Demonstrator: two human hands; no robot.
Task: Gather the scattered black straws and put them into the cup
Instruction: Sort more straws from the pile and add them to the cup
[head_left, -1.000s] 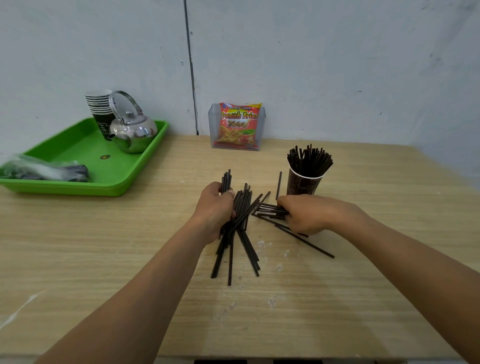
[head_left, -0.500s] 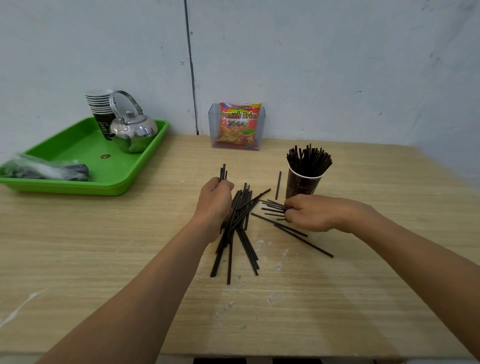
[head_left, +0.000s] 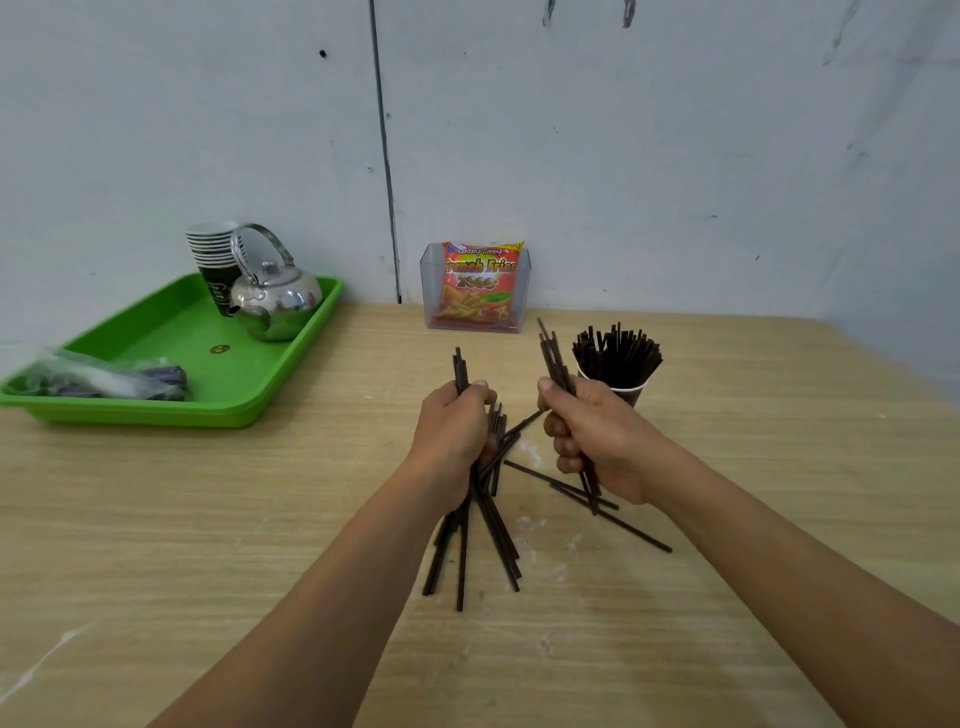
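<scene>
A pale wood-grain surface runs back to a scuffed grey-white wall, with a green tray at the far left carrying a shiny metal kettle, a stack of paper cups and a plastic-wrapped bundle; a clear holder with a red snack packet stands against the wall. The black straws are thin, straight, matte sticks of equal length. The left hand is closed around a bundle of straws held nearly upright: the tips poke up past the thumb, and the lower ends fan out toward the near edge, where they reach the surface. The right hand is fisted around a smaller bunch, its long axis tilted so the top leans left and away, the lower ends showing below the fist. A few loose straws lie flat between and under the hands, running diagonally toward the near right. The cup, just behind the right hand, is packed with straws standing on end and splaying slightly outward.
</scene>
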